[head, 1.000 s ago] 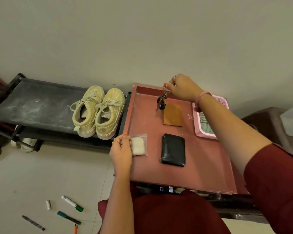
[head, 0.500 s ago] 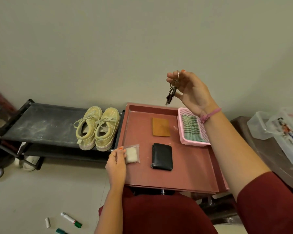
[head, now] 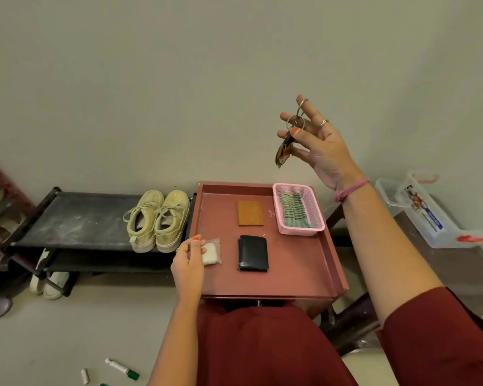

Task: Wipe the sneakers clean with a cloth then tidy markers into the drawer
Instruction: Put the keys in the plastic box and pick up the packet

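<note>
A pair of pale yellow sneakers (head: 159,220) stands on the right end of a black shoe rack (head: 78,218). My right hand (head: 318,143) is raised high against the wall, fingers spread, with a bunch of keys (head: 286,143) hanging from its ring. My left hand (head: 188,260) rests at the left edge of the red cabinet top (head: 290,277), pinching a small clear bag with something white inside (head: 211,253). A green striped cloth (head: 293,210) lies in a pink basket (head: 299,232). A white marker with a green cap (head: 122,369) lies on the floor at the bottom left.
A black wallet (head: 253,253) and an orange-brown card (head: 250,213) lie on the cabinet top. A small white cap (head: 84,376) sits near the marker. Clear plastic boxes (head: 430,215) stand on a brown surface at the right. White shoes (head: 49,282) sit under the rack.
My right hand lifted the keys off the cabinet top and rose up toward the wall. The view tilted upward, so fewer markers on the floor show. My left hand stayed on the small bag.
</note>
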Available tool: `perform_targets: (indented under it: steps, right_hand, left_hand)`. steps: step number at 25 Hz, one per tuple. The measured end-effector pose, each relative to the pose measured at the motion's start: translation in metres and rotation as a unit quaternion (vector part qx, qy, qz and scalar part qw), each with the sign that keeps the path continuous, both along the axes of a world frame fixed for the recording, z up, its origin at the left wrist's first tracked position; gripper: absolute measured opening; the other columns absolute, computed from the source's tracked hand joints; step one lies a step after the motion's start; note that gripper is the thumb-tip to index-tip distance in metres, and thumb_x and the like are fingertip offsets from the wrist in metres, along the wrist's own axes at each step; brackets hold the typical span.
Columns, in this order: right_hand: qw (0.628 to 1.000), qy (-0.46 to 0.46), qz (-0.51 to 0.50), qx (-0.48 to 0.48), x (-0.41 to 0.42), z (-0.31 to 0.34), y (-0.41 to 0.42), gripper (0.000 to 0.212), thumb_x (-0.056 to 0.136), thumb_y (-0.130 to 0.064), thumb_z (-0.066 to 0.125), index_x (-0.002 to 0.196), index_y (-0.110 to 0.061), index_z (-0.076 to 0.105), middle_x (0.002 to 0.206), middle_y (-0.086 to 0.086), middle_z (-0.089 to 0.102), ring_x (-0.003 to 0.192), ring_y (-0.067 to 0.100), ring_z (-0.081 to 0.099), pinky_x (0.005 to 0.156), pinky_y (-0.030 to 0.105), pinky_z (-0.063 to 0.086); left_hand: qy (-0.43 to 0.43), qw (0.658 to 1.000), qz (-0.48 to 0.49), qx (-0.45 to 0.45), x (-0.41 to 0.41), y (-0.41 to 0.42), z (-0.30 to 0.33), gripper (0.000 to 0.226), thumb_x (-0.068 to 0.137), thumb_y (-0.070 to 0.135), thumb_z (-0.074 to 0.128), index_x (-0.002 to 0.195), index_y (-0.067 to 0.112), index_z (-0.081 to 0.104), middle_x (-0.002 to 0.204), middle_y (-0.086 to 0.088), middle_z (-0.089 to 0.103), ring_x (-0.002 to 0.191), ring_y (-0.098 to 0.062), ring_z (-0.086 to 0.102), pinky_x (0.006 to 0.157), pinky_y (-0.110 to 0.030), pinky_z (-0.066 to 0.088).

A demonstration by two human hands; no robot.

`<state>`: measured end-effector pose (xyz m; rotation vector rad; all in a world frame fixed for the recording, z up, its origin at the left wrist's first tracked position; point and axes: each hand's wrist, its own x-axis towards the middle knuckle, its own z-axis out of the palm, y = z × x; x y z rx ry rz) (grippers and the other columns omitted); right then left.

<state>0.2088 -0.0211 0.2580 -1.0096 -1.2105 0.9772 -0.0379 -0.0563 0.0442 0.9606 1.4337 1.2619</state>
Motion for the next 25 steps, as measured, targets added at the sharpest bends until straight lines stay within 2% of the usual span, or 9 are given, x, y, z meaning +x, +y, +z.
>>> perform_targets:
  steps: [5,8,11,16,20,23,25]
  right_hand:
    - [0.995,0.099,-0.026,0.006,0.016,0.011,-0.029,0.053,0.095,-0.001,0.048,0.143,-0.020,0.038,0.113,0.009,0.063,0.102,0.023,0.064,0.088,0.037,0.052]
    - [0.991,0.126,-0.044,0.015,0.028,0.012,-0.047,0.064,0.089,0.002,0.057,0.144,-0.020,0.035,0.110,0.004,0.064,0.096,0.017,0.065,0.080,0.031,0.053]
    - [0.988,0.143,-0.064,0.010,0.043,0.013,-0.062,0.067,0.087,0.008,0.056,0.144,-0.020,0.035,0.113,0.004,0.065,0.093,0.017,0.067,0.073,0.028,0.053]
    - [0.982,0.187,-0.003,0.005,0.065,0.022,-0.086,0.061,0.089,0.010,0.048,0.144,-0.011,0.031,0.130,0.010,0.059,0.114,0.026,0.061,0.077,0.027,0.054]
    - [0.976,0.215,0.038,0.006,0.074,0.025,-0.099,0.057,0.085,0.004,0.043,0.140,-0.007,0.034,0.132,0.014,0.057,0.118,0.028,0.058,0.091,0.034,0.051]
    - [0.972,0.229,0.055,0.001,0.078,0.022,-0.102,0.056,0.084,0.000,0.033,0.140,-0.004,0.034,0.132,0.018,0.055,0.119,0.031,0.056,0.098,0.039,0.047]
    - [0.969,0.239,0.060,0.003,0.080,0.019,-0.102,0.058,0.084,0.001,0.026,0.142,-0.002,0.032,0.132,0.019,0.055,0.120,0.032,0.055,0.099,0.039,0.046]
  left_hand:
    - [0.000,0.999,-0.026,0.026,0.019,-0.019,0.026,0.020,0.101,0.023,0.048,0.109,0.018,0.065,0.099,0.004,0.070,0.094,-0.012,0.065,0.083,-0.028,0.051]
    - [0.007,0.998,-0.044,0.041,0.036,-0.027,0.035,0.019,0.101,0.022,0.047,0.108,0.019,0.064,0.100,0.003,0.070,0.093,-0.011,0.065,0.087,-0.033,0.053]
    - [0.001,0.997,-0.060,0.058,0.056,-0.035,0.047,0.017,0.100,0.021,0.048,0.106,0.022,0.064,0.096,0.007,0.070,0.094,-0.014,0.067,0.093,-0.040,0.052]
    - [-0.025,0.988,-0.113,0.101,0.094,-0.046,0.085,0.013,0.097,0.023,0.054,0.100,0.030,0.065,0.095,0.006,0.072,0.093,-0.012,0.068,0.092,-0.042,0.054]
    - [-0.082,0.962,-0.228,0.125,0.132,-0.056,0.137,0.016,0.094,0.025,0.059,0.109,0.025,0.065,0.100,0.006,0.073,0.098,-0.011,0.068,0.086,-0.028,0.056]
    - [-0.106,0.936,-0.310,0.129,0.162,-0.062,0.172,0.018,0.095,0.026,0.058,0.113,0.027,0.061,0.110,0.004,0.069,0.107,-0.012,0.065,0.093,-0.029,0.052]
    - [-0.110,0.928,-0.335,0.118,0.180,-0.063,0.187,0.023,0.096,0.024,0.057,0.119,0.022,0.058,0.115,0.004,0.065,0.112,-0.014,0.062,0.096,-0.031,0.051]
